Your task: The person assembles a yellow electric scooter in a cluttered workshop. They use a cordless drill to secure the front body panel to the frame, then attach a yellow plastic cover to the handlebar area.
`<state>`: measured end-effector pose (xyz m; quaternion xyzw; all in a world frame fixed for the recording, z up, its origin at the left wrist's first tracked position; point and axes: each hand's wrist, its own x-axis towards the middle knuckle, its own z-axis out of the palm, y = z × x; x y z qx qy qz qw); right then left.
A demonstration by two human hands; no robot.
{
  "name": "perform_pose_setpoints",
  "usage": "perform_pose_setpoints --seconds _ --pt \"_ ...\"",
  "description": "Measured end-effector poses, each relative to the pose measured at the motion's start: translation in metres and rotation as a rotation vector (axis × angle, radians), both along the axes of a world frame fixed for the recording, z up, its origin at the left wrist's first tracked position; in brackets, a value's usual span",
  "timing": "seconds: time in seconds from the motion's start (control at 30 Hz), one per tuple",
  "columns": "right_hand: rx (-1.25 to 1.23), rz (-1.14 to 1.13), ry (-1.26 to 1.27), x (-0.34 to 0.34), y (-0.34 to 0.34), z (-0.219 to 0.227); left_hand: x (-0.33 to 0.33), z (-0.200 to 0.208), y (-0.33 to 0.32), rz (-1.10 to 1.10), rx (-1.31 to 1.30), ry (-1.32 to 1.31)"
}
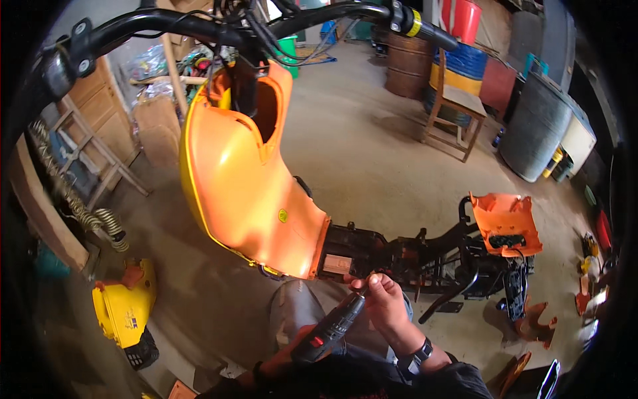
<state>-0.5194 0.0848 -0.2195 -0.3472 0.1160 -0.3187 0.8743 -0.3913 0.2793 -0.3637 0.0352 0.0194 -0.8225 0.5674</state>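
Observation:
A black cordless drill (330, 327) with a red button points up and to the right in front of my body. My left hand (304, 334) is closed on it, mostly hidden behind the drill body. My right hand (385, 302), with a watch on the wrist, has its fingers pinched at the drill's tip; what they hold is too small to make out. Just beyond both hands is the bare black frame (425, 256) of a scooter. Its orange front panel (246, 193) rises on the left, under black handlebars (166, 23).
An orange cover (505, 223) sits at the frame's rear right. A yellow body panel (126, 306) lies on the floor at left. Farther off stand a wooden chair (458, 100), a blue and yellow drum (465, 66), a grey drum (535, 126) and a wooden ladder (93, 149).

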Motion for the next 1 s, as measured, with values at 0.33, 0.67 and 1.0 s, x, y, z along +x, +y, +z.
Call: perform_pose_setpoints --seconds 0.33,0.67,1.0 --pt "0.040 0.089 0.006 0.006 0.001 0.004 -0.004 -0.026 0.011 0.322 -0.170 -0.652" --pt "-0.058 0.073 0.031 0.010 0.003 0.012 -0.013 -0.056 0.011 0.279 0.097 -0.311" --pt "-0.110 0.068 -0.053 0.008 0.002 0.027 -0.007 0.016 -0.002 0.144 0.085 -0.537"
